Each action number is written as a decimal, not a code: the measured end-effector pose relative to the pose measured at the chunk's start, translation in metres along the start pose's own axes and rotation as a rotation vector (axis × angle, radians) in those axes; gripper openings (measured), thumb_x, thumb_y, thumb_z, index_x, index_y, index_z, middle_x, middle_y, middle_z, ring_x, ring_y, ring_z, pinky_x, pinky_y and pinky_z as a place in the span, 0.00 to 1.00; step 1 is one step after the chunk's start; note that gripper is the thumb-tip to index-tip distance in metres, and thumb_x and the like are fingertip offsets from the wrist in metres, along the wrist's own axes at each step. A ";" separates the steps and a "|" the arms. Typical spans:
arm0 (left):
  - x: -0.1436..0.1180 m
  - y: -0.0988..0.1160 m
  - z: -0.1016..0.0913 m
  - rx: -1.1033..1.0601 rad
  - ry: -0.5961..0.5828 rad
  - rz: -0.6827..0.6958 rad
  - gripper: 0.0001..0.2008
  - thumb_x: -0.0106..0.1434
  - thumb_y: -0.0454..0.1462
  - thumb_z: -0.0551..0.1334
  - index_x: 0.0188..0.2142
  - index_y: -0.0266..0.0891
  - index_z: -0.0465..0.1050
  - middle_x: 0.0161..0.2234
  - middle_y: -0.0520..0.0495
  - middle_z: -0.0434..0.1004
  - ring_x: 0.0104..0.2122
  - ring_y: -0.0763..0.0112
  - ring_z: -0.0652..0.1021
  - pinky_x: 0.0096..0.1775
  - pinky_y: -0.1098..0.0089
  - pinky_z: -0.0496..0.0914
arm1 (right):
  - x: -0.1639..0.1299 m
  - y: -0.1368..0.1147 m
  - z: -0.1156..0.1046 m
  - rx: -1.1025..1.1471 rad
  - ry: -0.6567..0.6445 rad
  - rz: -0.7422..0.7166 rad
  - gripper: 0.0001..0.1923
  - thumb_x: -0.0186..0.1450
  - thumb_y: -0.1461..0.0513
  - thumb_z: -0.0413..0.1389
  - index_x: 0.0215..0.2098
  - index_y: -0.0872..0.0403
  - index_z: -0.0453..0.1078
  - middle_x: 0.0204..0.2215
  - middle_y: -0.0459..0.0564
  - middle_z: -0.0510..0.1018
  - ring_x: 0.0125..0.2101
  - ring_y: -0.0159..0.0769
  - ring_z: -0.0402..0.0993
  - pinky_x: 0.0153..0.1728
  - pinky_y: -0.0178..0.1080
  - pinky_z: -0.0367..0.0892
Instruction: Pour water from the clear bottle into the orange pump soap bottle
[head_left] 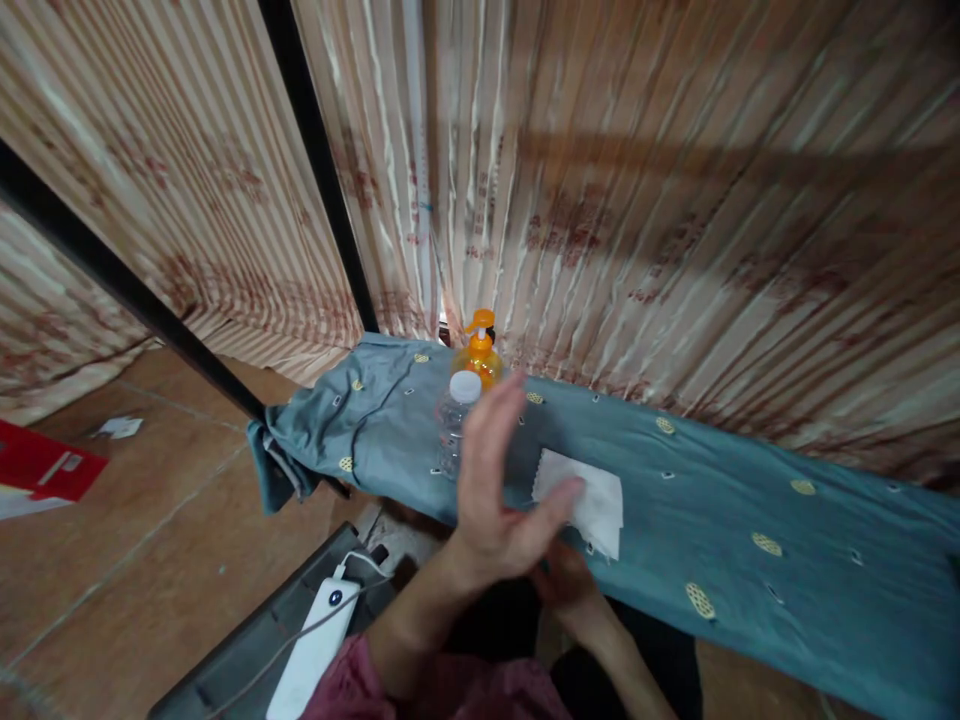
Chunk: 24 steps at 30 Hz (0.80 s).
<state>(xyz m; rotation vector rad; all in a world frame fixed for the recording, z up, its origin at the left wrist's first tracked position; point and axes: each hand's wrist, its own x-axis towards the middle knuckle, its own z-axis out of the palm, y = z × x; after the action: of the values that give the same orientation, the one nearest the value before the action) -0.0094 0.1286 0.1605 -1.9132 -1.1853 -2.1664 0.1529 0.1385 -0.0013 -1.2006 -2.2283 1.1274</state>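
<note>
My left hand (491, 505) is raised over the near side of the cloth-covered surface, fingers up and the thumb stretched out to the right. Nothing is in it. Just below and behind it is my right hand (564, 582), low near my lap; its fingers are mostly hidden by the left. A clear plastic bottle (452, 425) with a white cap stands upright, partly behind my left fingers. Touching or close behind that bottle is an orange pump bottle (481, 360). A folded white cloth or tissue (592, 490) lies flat, its left part behind my left thumb.
A blue-green sheet with pineapple prints (735, 500) covers the long, narrow surface. Striped curtains (600, 200) hang behind it. Dark poles (322, 160) rise at the left. A white power bank (319, 640) with a cable rests on a grey container (225, 650). A red box (52, 460) is at far left.
</note>
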 end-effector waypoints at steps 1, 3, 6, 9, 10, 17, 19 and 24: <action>-0.005 -0.018 -0.007 0.060 0.089 -0.046 0.42 0.64 0.40 0.68 0.71 0.49 0.49 0.71 0.43 0.57 0.71 0.56 0.60 0.71 0.50 0.59 | 0.003 -0.004 -0.016 0.037 0.084 -0.009 0.25 0.72 0.53 0.50 0.58 0.62 0.70 0.52 0.63 0.78 0.52 0.50 0.77 0.56 0.58 0.70; -0.020 -0.053 -0.020 0.185 0.168 -0.163 0.50 0.58 0.42 0.73 0.72 0.50 0.47 0.74 0.42 0.48 0.74 0.51 0.51 0.74 0.49 0.49 | 0.016 -0.019 -0.042 0.100 0.229 -0.042 0.28 0.72 0.50 0.50 0.58 0.62 0.70 0.53 0.61 0.78 0.50 0.50 0.77 0.54 0.58 0.71; -0.044 -0.089 -0.027 0.238 0.117 -0.427 0.60 0.50 0.47 0.77 0.72 0.44 0.42 0.74 0.34 0.44 0.74 0.46 0.47 0.73 0.49 0.46 | 0.050 -0.049 -0.065 0.141 0.414 -0.148 0.27 0.71 0.49 0.54 0.56 0.61 0.72 0.51 0.59 0.79 0.47 0.49 0.79 0.51 0.57 0.73; -0.059 -0.108 -0.022 0.183 0.097 -0.640 0.63 0.47 0.48 0.77 0.72 0.40 0.41 0.73 0.28 0.47 0.72 0.45 0.55 0.71 0.50 0.55 | 0.086 -0.086 -0.072 0.126 0.506 -0.310 0.27 0.70 0.50 0.56 0.57 0.63 0.71 0.51 0.60 0.79 0.48 0.48 0.78 0.51 0.55 0.73; -0.061 -0.113 -0.019 0.176 0.105 -0.687 0.63 0.46 0.48 0.77 0.72 0.40 0.41 0.72 0.28 0.50 0.71 0.46 0.59 0.70 0.51 0.58 | 0.096 -0.100 -0.072 0.103 0.509 -0.370 0.28 0.69 0.51 0.58 0.58 0.63 0.70 0.50 0.60 0.79 0.48 0.49 0.78 0.51 0.54 0.73; -0.054 -0.132 -0.021 0.204 0.139 -0.814 0.50 0.43 0.41 0.75 0.64 0.40 0.57 0.58 0.37 0.74 0.55 0.52 0.79 0.56 0.56 0.74 | 0.145 -0.188 -0.073 -0.584 0.292 -0.319 0.31 0.70 0.46 0.58 0.45 0.70 0.75 0.42 0.69 0.78 0.48 0.61 0.74 0.53 0.55 0.66; -0.052 -0.132 -0.025 0.198 0.126 -0.833 0.49 0.42 0.41 0.74 0.62 0.39 0.58 0.53 0.38 0.77 0.51 0.53 0.81 0.53 0.57 0.76 | 0.150 -0.197 -0.076 -0.638 0.224 -0.332 0.32 0.72 0.45 0.54 0.45 0.70 0.75 0.41 0.69 0.79 0.47 0.60 0.75 0.51 0.53 0.67; -0.057 -0.117 -0.025 0.149 0.068 -0.854 0.47 0.40 0.42 0.76 0.59 0.42 0.61 0.51 0.43 0.78 0.48 0.55 0.81 0.50 0.57 0.76 | 0.136 -0.193 -0.092 -0.728 0.125 -0.327 0.25 0.73 0.48 0.54 0.44 0.64 0.76 0.40 0.60 0.81 0.44 0.52 0.78 0.47 0.47 0.68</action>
<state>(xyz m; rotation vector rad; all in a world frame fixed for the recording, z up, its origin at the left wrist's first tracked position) -0.0722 0.1726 0.0529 -1.3807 -2.3836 -2.3019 0.0320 0.2324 0.2001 -1.0332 -2.6871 0.0941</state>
